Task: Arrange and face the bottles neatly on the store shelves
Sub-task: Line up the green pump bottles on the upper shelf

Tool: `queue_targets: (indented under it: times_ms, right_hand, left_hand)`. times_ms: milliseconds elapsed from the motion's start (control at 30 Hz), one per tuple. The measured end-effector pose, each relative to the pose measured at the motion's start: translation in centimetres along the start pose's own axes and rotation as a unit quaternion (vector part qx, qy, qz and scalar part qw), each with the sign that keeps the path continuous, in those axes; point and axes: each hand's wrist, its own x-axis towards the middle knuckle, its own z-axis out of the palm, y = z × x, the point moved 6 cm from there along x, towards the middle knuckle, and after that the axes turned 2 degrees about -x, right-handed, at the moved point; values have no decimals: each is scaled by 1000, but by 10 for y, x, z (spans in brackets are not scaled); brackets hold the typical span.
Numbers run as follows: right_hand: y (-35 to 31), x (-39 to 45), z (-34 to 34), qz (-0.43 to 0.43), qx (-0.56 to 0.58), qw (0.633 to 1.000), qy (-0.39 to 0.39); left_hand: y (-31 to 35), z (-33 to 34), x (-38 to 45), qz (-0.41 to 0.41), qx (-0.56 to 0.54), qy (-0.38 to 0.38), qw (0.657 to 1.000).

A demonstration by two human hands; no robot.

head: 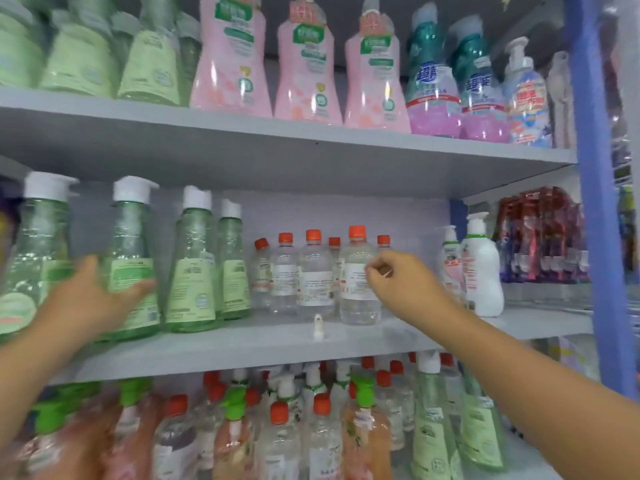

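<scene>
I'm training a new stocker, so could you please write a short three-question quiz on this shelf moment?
1. True or false: the left hand grips a green bottle on the middle shelf.
2. What cap colour do the clear bottles by the right hand have?
3. The pink bottles stand on: A) top shelf B) bottom shelf.

Key: 1 true; 2 orange-red; 3 A.
</scene>
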Motion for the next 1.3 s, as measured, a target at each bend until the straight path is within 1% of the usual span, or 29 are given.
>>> queue_targets:
  times_ms: [33,67,133,233,333,367,400,433,500,533,567,600,633,667,700,733,767,833,867,900,933,967,1033,1067,1100,1167,1200,1233,1300]
  right_hand:
    - [-12,0,6,-18,19,1000,14]
    - [-28,-1,13,-40,39,998,21]
    - [-68,-2,35,-81,71,994,-3]
    - [-121,1,76,-111,67,989,-69]
    - [-154,11,107,-77,79,986,-122]
    - [-162,14,113,-69,80,987,-123]
    - [-169,19,118,-61,77,989,-111]
    - [-174,22,122,-50,71,992,-93]
    - [-181,26,132,-33,36,996,-77]
    - [-185,26,139,-35,9,996,-85]
    - [-187,23,146,-37,-13,994,-101]
    - [-188,21,153,-39,-25,992,-114]
    - [-186,21,160,-37,-28,991,-124]
    - [-184,22,164,-27,-25,991,-125]
    - [-183,21,164,-10,-23,992,-125]
    - [-183,21,165,0,-54,992,-110]
    - [-188,21,163,-7,-117,991,-62]
    - [-214,19,154,-75,-234,965,89]
    - [-233,19,152,-115,-214,959,143]
    - [-250,20,152,-127,-148,969,155]
    - [-262,27,156,-108,-51,984,132]
    - [-272,37,164,-63,32,995,77]
    - [-285,46,193,14,120,990,-66]
    - [-291,47,208,22,146,982,-120]
    - [-294,47,220,17,159,975,-152]
    - [-292,53,237,17,169,973,-155]
    - [-287,58,242,27,166,975,-147]
    - [-284,60,243,37,157,977,-138]
    - [-278,66,244,60,145,979,-128]
  left_hand:
    - [52,-17,-49,4,4,-34,999]
    - [79,-22,-77,6,35,-71,997]
    - [109,-20,-101,12,42,-89,995]
    - [116,7,-103,20,44,-145,988]
    - [131,24,-115,98,69,-217,969]
    - [130,22,-113,128,69,-225,964]
    - [127,12,-106,162,81,-201,963]
    - [123,-6,-94,205,86,-140,965]
    - [109,-59,-65,260,117,73,956]
    - [97,-85,-53,243,138,162,946]
    - [81,-105,-40,192,140,196,951]
    - [65,-118,-30,114,112,173,972]
    - [49,-121,-19,32,79,120,989]
    - [38,-117,-15,-35,79,41,995]
    - [30,-109,-13,-63,101,-24,993]
    - [28,-103,-9,-55,118,-67,989]
    - [28,-98,-8,-35,120,-90,988]
    - [35,-83,-8,9,85,-135,987]
    - [39,-74,-9,24,62,-158,985]
    - [45,-68,-13,37,42,-182,982]
    - [50,-61,-16,51,25,-206,977]
    - [53,-53,-15,72,13,-226,971]
    - [53,-48,-5,98,21,-255,962]
    - [50,-53,4,96,22,-244,965]
    - [45,-62,20,87,14,-204,975]
    - [27,-91,53,52,26,-65,996]
    - [18,-103,62,19,64,-15,998]
    - [11,-109,65,-21,114,-16,993]
    - [6,-97,60,-51,207,-120,970]
